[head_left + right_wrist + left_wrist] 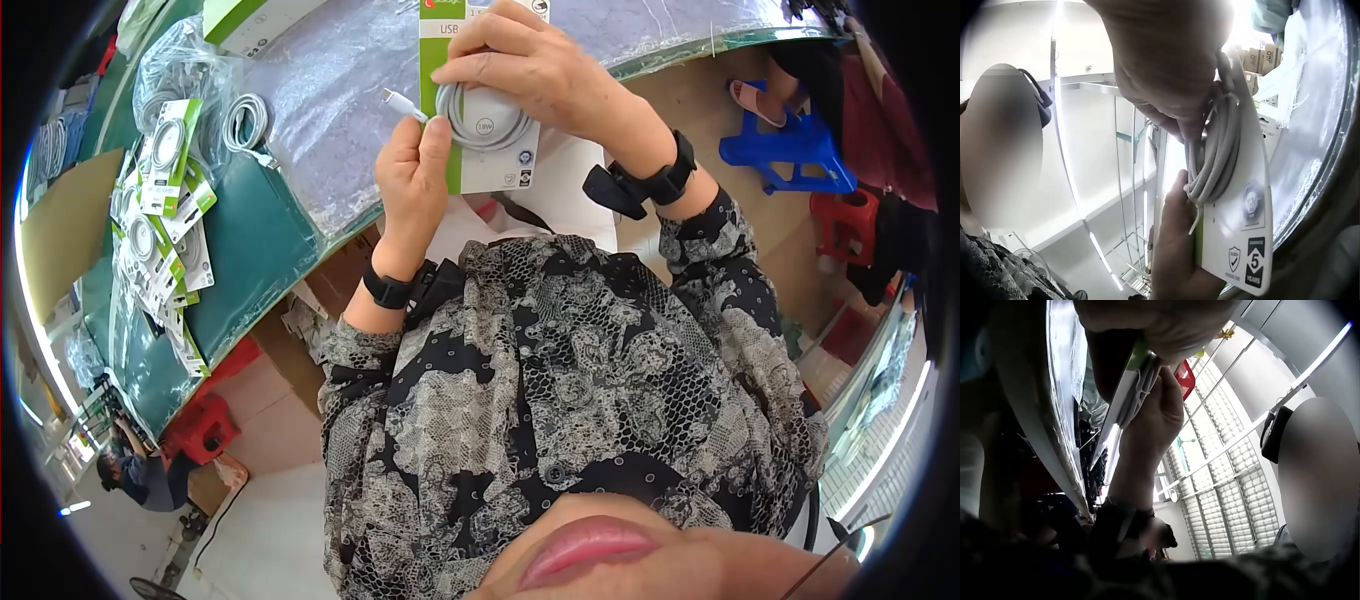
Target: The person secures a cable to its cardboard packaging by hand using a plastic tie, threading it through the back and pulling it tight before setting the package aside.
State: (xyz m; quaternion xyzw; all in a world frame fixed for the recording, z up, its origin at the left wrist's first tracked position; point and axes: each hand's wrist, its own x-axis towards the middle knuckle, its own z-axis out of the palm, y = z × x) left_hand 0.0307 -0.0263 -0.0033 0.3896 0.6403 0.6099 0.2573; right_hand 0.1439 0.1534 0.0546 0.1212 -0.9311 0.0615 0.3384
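Note:
A green-and-white USB packaging card (482,176) is held up in front of the body at the table's edge. Against its face lies a coiled white USB cable (1222,150), tied with a thin white tie. The left hand (413,180) grips the card's left edge, its thumb in front beside the cable's connector (402,104), which juts out to the left. Over the upper part of the coil, the right hand (540,72) bends its fingers and holds the cable against the card. The right palm hides part of the coil in the right wrist view.
Several carded cables (160,245) are heaped on the green table (250,225) at left. Near them lie a loose cable coil (246,124) and a clear plastic bag (190,70) of cables. A blue stool (790,152) and a red stool (845,222) stand at right.

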